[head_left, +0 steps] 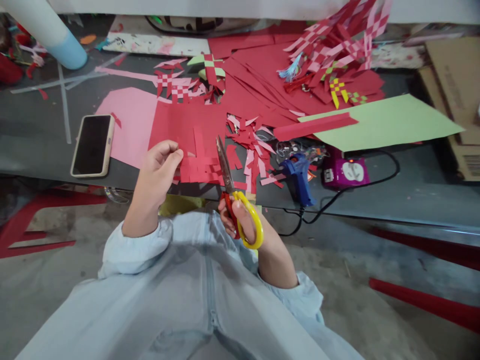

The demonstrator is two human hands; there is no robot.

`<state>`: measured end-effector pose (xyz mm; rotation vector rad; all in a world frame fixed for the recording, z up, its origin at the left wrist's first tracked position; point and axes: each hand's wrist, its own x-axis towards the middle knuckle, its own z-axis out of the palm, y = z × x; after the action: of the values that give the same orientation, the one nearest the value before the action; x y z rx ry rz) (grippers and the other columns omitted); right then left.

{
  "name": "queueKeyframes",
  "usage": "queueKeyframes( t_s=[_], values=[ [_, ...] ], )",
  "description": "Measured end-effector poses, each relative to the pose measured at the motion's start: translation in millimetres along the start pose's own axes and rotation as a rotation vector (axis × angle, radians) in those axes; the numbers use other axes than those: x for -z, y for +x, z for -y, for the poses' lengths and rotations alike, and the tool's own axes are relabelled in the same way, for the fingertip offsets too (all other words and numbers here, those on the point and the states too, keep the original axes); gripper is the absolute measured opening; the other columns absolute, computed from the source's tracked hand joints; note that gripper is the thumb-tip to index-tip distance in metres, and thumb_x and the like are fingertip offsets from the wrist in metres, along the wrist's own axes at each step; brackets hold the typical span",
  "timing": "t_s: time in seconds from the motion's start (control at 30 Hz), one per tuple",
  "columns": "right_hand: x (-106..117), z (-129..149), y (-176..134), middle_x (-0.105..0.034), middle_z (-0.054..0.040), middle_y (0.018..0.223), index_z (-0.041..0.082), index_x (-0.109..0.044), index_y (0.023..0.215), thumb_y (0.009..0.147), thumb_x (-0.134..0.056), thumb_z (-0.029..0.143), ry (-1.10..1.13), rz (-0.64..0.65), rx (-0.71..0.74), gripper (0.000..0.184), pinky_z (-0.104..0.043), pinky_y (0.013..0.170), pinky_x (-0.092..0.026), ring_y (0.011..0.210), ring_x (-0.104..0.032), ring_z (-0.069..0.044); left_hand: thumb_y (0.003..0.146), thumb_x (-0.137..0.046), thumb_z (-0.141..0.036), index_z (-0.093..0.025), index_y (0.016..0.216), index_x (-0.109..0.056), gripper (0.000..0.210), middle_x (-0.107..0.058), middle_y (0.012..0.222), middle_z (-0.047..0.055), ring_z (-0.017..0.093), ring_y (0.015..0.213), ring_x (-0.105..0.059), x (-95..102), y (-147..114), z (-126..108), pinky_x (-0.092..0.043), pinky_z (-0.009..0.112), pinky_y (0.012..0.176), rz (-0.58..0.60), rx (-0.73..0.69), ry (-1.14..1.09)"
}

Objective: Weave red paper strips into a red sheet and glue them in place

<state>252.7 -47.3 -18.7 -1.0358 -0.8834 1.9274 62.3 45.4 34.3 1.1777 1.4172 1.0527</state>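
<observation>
Left to right along the dark table (420, 200): phone (92, 146) near the front edge; left hand (159, 162), thumb and forefinger pinched on the left end of crossed red strips (198, 162), exact contact hidden; strips near the front edge, between both hands, outlines hard to separate from the red sheet (198, 117) behind; scissors (226, 170), blades toward the back edge; right hand (245, 220), closed around their handles, fingers partly covered; glue gun (299, 180) overhanging the front edge; cardboard (453, 75), cut off at right.
</observation>
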Motion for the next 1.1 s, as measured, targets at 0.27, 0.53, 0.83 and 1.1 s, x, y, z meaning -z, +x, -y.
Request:
queueKeyframes(
  t_s=[0.27, 0.53, 0.83, 1.1],
  values=[
    [9.2, -1.0, -6.4, -0.039, 0.0071, 0.068, 0.022, -0.051, 0.105, 0.087, -0.058, 0.072, -0.145, 0.094, 0.108, 0.054, -0.025, 0.046, -0.028, 0.052, -0.031, -0.009, 0.078, -0.054, -0.038, -0.026, 0.084, -0.045, 0.017, -0.067, 0.074, -0.001, 0.016, 0.065, -0.067, 1.2, 1.3, -1.8, -0.05, 0.023, 0.048, -0.011, 0.007, 0.037],
    [10.4, 1.9, -9.2, -0.041, 0.0036, 0.079, 0.021, -0.051, 0.111, 0.081, -0.06, 0.078, -0.237, 0.132, 0.123, 0.065, -0.027, 0.053, -0.028, 0.061, -0.033, -0.01, 0.08, -0.055, -0.033, -0.025, 0.083, -0.047, 0.012, -0.064, 0.069, -0.003, 0.017, 0.07, -0.071, -0.4, 3.5, -1.8, -0.055, 0.025, 0.056, -0.064, 0.014, -0.051],
    [12.2, -9.5, -11.6, -0.042, 0.0017, 0.082, 0.022, -0.047, 0.113, 0.087, -0.049, 0.079, -0.339, 0.215, 0.123, 0.063, -0.027, 0.055, -0.032, 0.065, -0.036, -0.013, 0.089, -0.053, -0.029, -0.025, 0.084, -0.049, 0.008, -0.067, 0.073, -0.002, 0.013, 0.056, -0.062, -3.3, 0.8, -7.3, -0.049, 0.025, 0.048, -0.091, 0.011, -0.074],
    [10.3, -12.1, -6.8, -0.043, 0.0015, 0.083, 0.022, -0.049, 0.111, 0.09, -0.051, 0.074, -0.303, 0.241, 0.189, 0.056, -0.027, 0.054, -0.033, 0.064, -0.036, -0.012, 0.085, -0.062, -0.031, -0.023, 0.084, -0.053, 0.012, -0.065, 0.067, -0.003, 0.015, 0.063, -0.067, -10.4, 1.2, 2.6, -0.054, 0.026, 0.06, -0.022, -0.08, -0.192]
  ],
)
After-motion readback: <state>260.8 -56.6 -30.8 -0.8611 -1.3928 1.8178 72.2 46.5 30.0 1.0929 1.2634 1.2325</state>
